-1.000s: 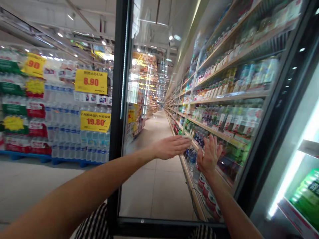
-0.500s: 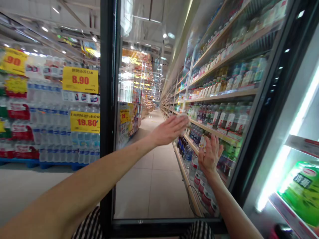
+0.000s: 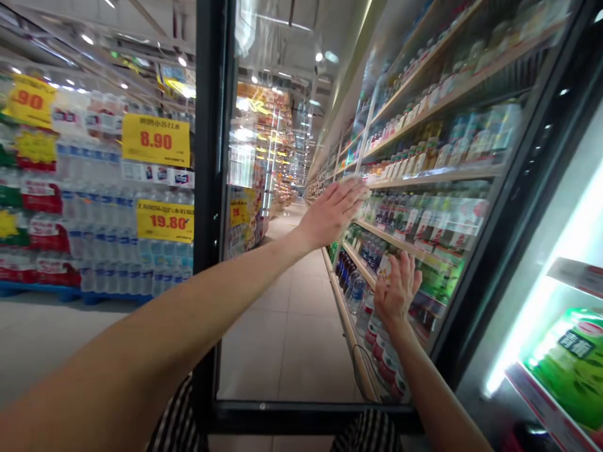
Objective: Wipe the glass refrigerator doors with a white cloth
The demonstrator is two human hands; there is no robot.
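Note:
A glass fridge door [image 3: 287, 326] with a black frame [image 3: 208, 220] stands swung open in front of me. My left hand [image 3: 330, 215] lies flat against the glass at mid height, fingers stretched out and pointing up to the right. A pale blur shows at its fingertips; I cannot tell what it is. My right hand [image 3: 398, 290] presses flat on the same pane lower down and to the right, fingers spread. Neither hand grips anything that I can make out.
Through the glass a long aisle runs between drink shelves [image 3: 424, 179]. Stacked water bottles [image 3: 94, 220] with yellow price signs [image 3: 155, 139] fill the left. At far right the lit fridge interior holds green packages [image 3: 570, 364]. My striped clothing shows at the bottom.
My left hand has slid up the glass and slightly right, from beside my right hand to well above it. My right hand has stayed almost in place. The view shifted a little.

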